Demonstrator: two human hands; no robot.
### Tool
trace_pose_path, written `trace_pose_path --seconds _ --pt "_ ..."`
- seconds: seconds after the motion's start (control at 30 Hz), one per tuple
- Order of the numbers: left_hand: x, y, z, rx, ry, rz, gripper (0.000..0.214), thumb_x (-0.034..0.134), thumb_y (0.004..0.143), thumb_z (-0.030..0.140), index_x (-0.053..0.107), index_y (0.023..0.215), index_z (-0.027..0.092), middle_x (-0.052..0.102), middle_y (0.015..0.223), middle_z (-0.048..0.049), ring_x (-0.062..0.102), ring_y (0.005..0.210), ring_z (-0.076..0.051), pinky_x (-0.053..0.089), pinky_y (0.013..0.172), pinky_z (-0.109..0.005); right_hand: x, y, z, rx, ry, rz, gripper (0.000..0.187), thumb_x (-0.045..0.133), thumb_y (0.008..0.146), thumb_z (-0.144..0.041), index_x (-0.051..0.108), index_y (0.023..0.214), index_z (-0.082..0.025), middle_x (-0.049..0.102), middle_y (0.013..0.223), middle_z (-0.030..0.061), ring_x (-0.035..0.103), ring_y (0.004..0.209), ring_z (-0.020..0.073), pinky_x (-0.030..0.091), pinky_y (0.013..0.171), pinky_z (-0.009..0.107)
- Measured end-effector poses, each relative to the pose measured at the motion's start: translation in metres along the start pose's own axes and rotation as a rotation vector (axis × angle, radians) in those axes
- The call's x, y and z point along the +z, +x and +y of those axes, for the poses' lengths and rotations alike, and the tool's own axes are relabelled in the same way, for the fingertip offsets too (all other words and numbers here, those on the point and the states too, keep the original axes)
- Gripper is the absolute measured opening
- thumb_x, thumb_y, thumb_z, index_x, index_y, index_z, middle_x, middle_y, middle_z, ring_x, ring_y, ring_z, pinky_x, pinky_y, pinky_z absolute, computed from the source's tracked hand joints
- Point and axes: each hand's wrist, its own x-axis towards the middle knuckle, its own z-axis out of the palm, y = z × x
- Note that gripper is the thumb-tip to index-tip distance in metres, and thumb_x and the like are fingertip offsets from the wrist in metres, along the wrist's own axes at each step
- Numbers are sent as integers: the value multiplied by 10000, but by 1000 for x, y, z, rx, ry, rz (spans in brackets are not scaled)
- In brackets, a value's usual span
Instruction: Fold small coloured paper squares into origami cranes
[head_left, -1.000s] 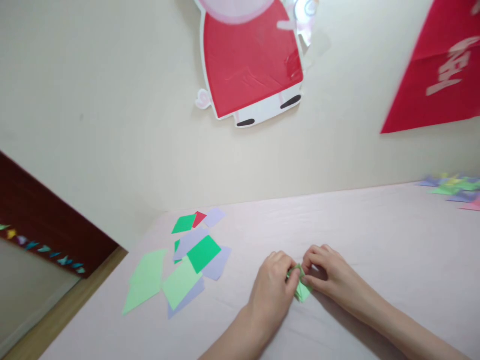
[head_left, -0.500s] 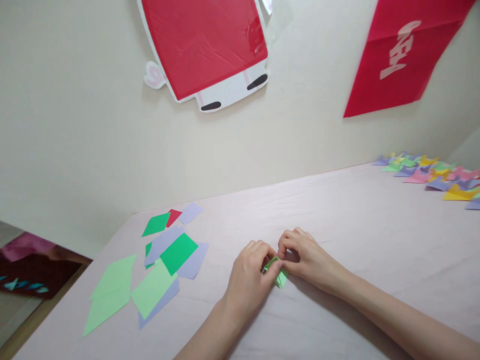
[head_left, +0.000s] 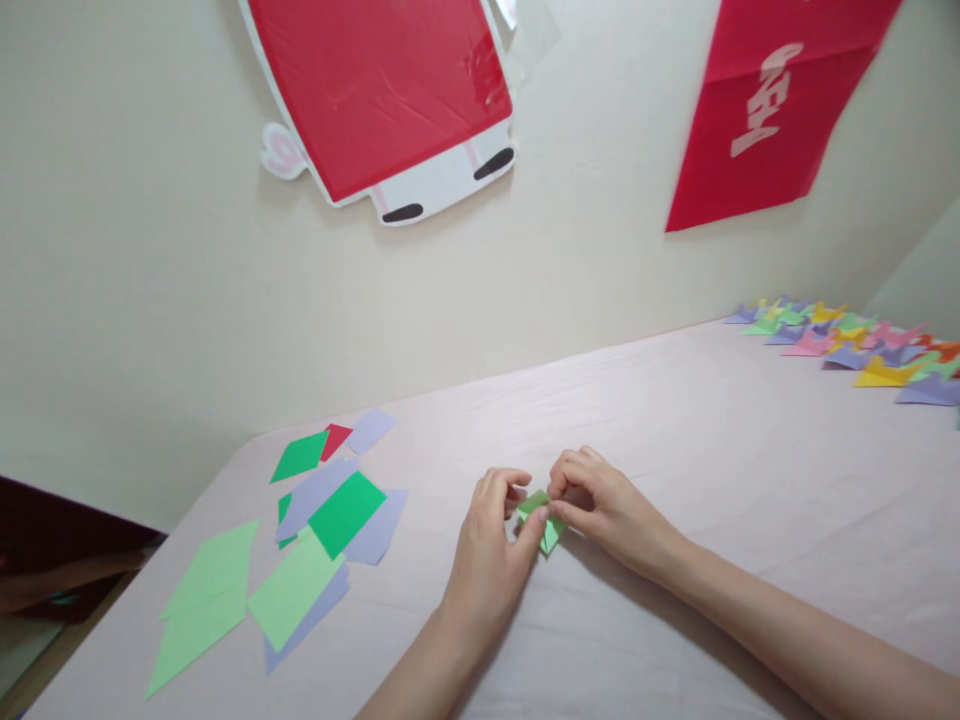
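Note:
My left hand [head_left: 491, 545] and my right hand [head_left: 604, 505] meet over a small folded piece of green paper [head_left: 546, 522] that rests on the pale pink table [head_left: 712, 470]. Both hands pinch it with curled fingers, the left from the near left side, the right from the far right side. Most of the paper is hidden under the fingertips.
Loose paper squares in light green [head_left: 214, 590], dark green [head_left: 345, 512], lilac [head_left: 315, 488] and red [head_left: 335, 440] lie scattered to the left. Several folded coloured paper figures [head_left: 855, 345] sit at the far right. A red cartoon cutout [head_left: 390, 100] and a red banner [head_left: 772, 100] hang on the wall.
The view has swung right and down, bringing more folded figures into sight at the far right. Both hands have stayed on the green paper, working it with small finger movements.

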Motion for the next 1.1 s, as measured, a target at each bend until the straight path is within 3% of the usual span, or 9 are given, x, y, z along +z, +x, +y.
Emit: trace_pose_path --seconds 0.1,0.17,0.23,0.4,0.53,0.7,0.93,1.1 --pt "6 0 7 -244 -392 32 466 658 789 314 473 1196 179 605 1200 -128 599 1017 -223 460 866 -350 -1 -1 -3 -38 79 111 147 571 868 -175 512 738 -208 559 781 8 495 817 194 388 734 316" --pt "10 0 14 -366 -663 -33 481 645 788 347 470 1192 154 632 1165 -148 618 1027 -240 485 847 -348 -1 -1 -6 -62 86 153 152 543 883 -183 495 741 -210 550 783 11 491 808 194 390 728 315" --pt "16 0 19 -390 -794 -83 430 644 768 316 515 1135 134 657 1110 -146 628 1016 -248 494 830 -336 -1 -3 -8 -87 32 167 166 524 882 -161 477 729 -210 537 759 10 479 781 193 380 712 314" --pt "27 -3 15 -332 -808 -89 363 628 767 257 534 1101 148 676 1032 -112 644 957 -224 490 805 -308 0 -5 -13 -221 -278 140 92 549 827 -105 521 812 -192 566 797 37 463 796 214 346 716 329" --pt "29 -4 11 -270 -750 -145 238 581 789 266 546 994 148 670 1005 -104 645 931 -224 505 751 -295 2 -6 -11 -324 -391 103 67 531 882 -127 570 876 -182 615 803 40 476 754 200 331 706 323" --pt "25 -2 16 -344 -780 -222 254 593 720 228 531 951 143 674 950 -88 660 810 -196 499 635 -250 3 -6 -5 -304 -195 67 163 466 882 -91 594 844 -185 583 731 15 501 698 163 356 657 275" --pt "16 0 18 -400 -787 -293 297 641 697 219 547 966 132 679 833 -54 668 741 -168 486 613 -222 -2 -7 -7 -90 43 -9 133 506 877 -187 630 830 -191 605 731 4 532 645 134 389 597 242" --pt "11 4 13 -394 -843 -357 359 674 767 371 561 984 108 677 859 -86 683 717 -172 500 627 -237 -2 -7 -7 14 128 -3 164 505 893 -262 638 831 -189 620 722 5 535 618 130 402 564 236"
